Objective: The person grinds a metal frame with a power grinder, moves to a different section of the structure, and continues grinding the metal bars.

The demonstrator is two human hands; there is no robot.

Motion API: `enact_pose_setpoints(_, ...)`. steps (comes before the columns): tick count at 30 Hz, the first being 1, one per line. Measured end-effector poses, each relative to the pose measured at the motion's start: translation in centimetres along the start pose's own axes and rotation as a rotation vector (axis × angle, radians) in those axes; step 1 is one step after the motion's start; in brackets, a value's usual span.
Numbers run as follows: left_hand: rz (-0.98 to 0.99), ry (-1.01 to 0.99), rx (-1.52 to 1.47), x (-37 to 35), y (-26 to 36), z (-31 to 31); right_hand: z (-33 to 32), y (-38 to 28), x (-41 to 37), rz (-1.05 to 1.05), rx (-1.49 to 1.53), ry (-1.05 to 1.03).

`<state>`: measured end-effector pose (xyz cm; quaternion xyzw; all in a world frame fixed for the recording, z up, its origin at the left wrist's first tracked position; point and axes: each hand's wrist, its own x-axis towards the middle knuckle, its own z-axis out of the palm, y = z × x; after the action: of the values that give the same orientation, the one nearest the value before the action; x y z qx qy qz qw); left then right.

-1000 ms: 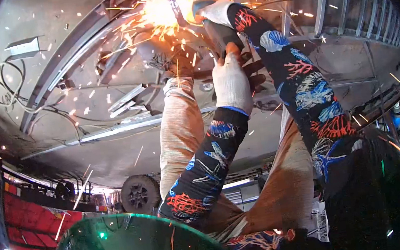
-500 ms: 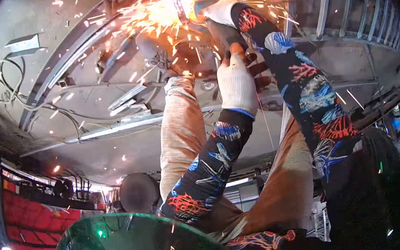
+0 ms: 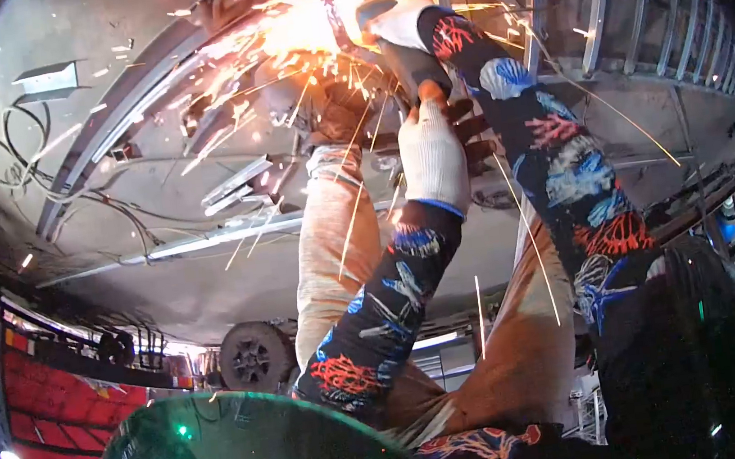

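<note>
My left hand (image 3: 433,154), in a white knit glove, is closed around the rear of a dark power tool (image 3: 411,66) that looks like a grinder. Farther forward, my right hand (image 3: 401,22), also gloved, is wrapped round the tool's front end; glare and the tool hide most of its fingers. Beside the tool's front, bright sparks (image 3: 308,23) burst around an upright metal bar (image 3: 326,3). The exact contact point is lost in the glare. Patterned dark sleeves cover both my arms.
Short metal pieces (image 3: 237,186) and a long metal strip (image 3: 179,248) lie on the floor near my leg (image 3: 333,242). Looped cable (image 3: 11,161) is at left, a metal frame (image 3: 596,4) at upper right. A green-tinted visor (image 3: 257,451) blocks the lower left; behind it stands a wheel (image 3: 255,356).
The spark spray has changed shape, with long streaks now passing over my legs and right sleeve. Both hands stay on the tool in nearly the same place.
</note>
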<state>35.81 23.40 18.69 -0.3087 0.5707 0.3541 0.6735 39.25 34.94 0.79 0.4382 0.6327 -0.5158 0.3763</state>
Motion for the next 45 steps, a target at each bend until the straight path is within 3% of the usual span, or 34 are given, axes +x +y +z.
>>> enact_pose_setpoints(1,0.003,-0.005,0.002,0.3,0.1,0.0,0.6,0.7,-0.4,0.163,0.292,0.086)
enact_pose_setpoints(6,-0.036,0.009,-0.018,0.7,0.1,-0.3,1.7,1.3,1.1,0.213,0.109,0.172)
enact_pose_setpoints(8,-0.039,0.022,-0.015,1.2,-0.3,-0.6,0.3,0.9,0.1,0.195,0.292,0.047)
enact_pose_setpoints(9,0.046,-0.022,0.095,1.7,-1.0,-1.5,1.5,1.8,2.3,0.107,0.166,-0.007)
enact_pose_setpoints(10,-0.008,-0.004,0.019,1.6,-0.5,-1.0,2.6,2.9,4.5,0.013,0.043,-0.049)
enact_pose_setpoints(12,-0.056,0.013,-0.056,1.4,0.2,-0.3,2.5,2.0,3.1,0.19,0.264,0.064)
enact_pose_setpoints(13,-0.072,-0.015,-0.014,1.3,0.3,-0.5,0.2,0.2,0.2,0.196,0.225,0.055)
enact_pose_setpoints(15,-0.038,-0.065,0.034,0.8,0.3,-0.4,-2.2,-1.2,-2.9,0.128,0.309,0.033)
enact_pose_setpoints(19,-0.091,-0.061,0.0,2.1,-0.5,-1.6,-1.5,-1.0,-2.0,0.058,0.279,0.084)
enact_pose_setpoints(21,-0.125,-0.056,0.005,1.1,0.4,-0.7,-0.9,-0.9,-1.6,0.264,0.293,0.047)
enact_pose_setpoints(22,-0.126,-0.064,0.001,1.5,0.2,-1.2,-0.5,-0.7,-1.5,0.27,0.294,0.047)
enact_pose_setpoints(24,-0.118,-0.079,-0.001,1.9,0.2,-1.5,0.0,-0.1,-0.2,0.231,0.272,-0.068)
enact_pose_setpoints(29,-0.097,-0.161,-0.036,1.5,0.6,-2.1,3.3,2.1,4.3,0.147,0.281,0.128)
enact_pose_setpoints(30,-0.076,-0.182,-0.024,1.4,0.7,-2.4,0.4,-0.2,-0.2,0.233,0.333,0.023)
enact_pose_setpoints(32,-0.087,-0.181,0.003,1.7,0.6,-3.2,-1.0,-0.4,-1.7,0.061,0.39,-0.13)
enact_pose_setpoints(34,-0.106,-0.196,0.059,1.3,0.6,-1.4,-2.3,0.0,-3.7,0.141,0.412,-0.017)
enact_pose_setpoints(38,-0.079,-0.127,0.119,0.9,0.7,-0.6,-0.7,1.3,-1.0,0.076,0.482,-0.088)
enact_pose_setpoints(40,-0.078,-0.144,0.109,0.6,1.0,-0.6,-0.5,1.3,-0.9,0.001,0.316,-0.031)
enact_pose_setpoints(44,-0.122,-0.105,0.148,0.4,1.4,-0.4,0.1,1.5,-1.2,-0.009,0.298,-0.062)
enact_pose_setpoints(45,-0.123,-0.116,0.147,0.5,1.4,-0.5,0.1,1.3,-1.3,0.038,0.408,-0.034)
